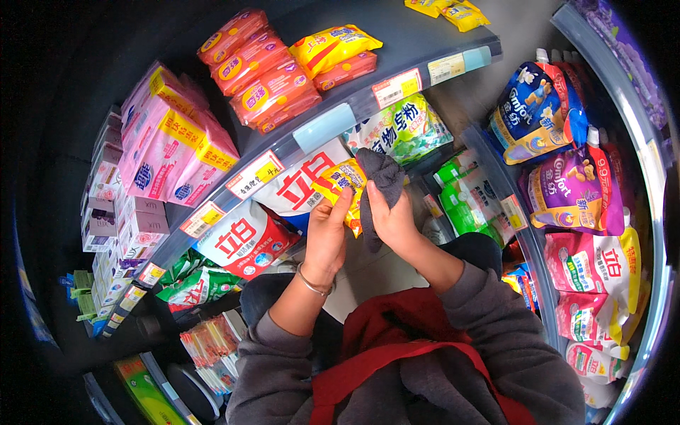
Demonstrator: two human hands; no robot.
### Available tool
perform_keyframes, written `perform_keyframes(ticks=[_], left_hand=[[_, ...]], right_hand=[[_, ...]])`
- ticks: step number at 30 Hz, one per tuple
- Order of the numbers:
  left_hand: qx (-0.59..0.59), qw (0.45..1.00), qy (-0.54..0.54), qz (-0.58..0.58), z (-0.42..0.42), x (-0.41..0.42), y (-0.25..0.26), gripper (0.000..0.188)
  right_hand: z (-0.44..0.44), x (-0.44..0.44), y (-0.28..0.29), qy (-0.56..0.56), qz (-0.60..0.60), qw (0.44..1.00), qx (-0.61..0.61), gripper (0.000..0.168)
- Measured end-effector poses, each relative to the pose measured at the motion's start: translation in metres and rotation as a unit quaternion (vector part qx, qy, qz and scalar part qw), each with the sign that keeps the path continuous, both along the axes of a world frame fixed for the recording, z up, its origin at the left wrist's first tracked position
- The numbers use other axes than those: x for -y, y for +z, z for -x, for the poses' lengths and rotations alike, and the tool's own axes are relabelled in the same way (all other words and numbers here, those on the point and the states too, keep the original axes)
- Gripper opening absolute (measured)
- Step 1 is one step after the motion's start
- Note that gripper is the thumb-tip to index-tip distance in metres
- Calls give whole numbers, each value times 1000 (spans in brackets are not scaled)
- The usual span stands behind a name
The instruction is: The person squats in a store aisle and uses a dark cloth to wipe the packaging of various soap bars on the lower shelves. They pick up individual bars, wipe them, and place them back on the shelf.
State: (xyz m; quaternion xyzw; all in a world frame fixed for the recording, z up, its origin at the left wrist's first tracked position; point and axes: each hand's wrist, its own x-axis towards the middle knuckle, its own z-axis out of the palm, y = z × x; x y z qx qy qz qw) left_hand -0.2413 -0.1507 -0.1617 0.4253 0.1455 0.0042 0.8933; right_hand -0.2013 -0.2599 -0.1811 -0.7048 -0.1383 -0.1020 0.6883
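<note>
My left hand grips a small yellow soap packet between thumb and fingers, in front of the shelves. In my right hand is a dark grey cloth, which lies against the packet's right side and covers part of it. Both hands are close together at mid-height, over a gap showing pale floor. Behind them stand large bags of detergent on the lower shelf. On the upper shelf lie red soap packs, with a yellow packet on top of one.
Pink boxed packs are stacked at the left of the upper shelf. Its front edge carries price tags. More yellow packets lie at its far end. Softener pouches line the right shelf. Green packs sit lower.
</note>
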Motion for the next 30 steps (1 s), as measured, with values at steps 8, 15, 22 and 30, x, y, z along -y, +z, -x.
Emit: perform_keyframes(ticks=[8,15,22,30], left_hand=[[-11,994,48,99,6,1,2,28],[-32,988,99,118,-1,-24,11,34],[-16,982,130,133,1,-27,2,32],[11,986,159,-42,6,12,-20,25]], right_hand=[[4,-9,1,10,-18,1000,-14,31],[-10,-2,-13,-36,-150,954,-258,31],[12,-5,10,15,-176,870,-460,68],[32,-26,-20,123,-234,882,-390,49]])
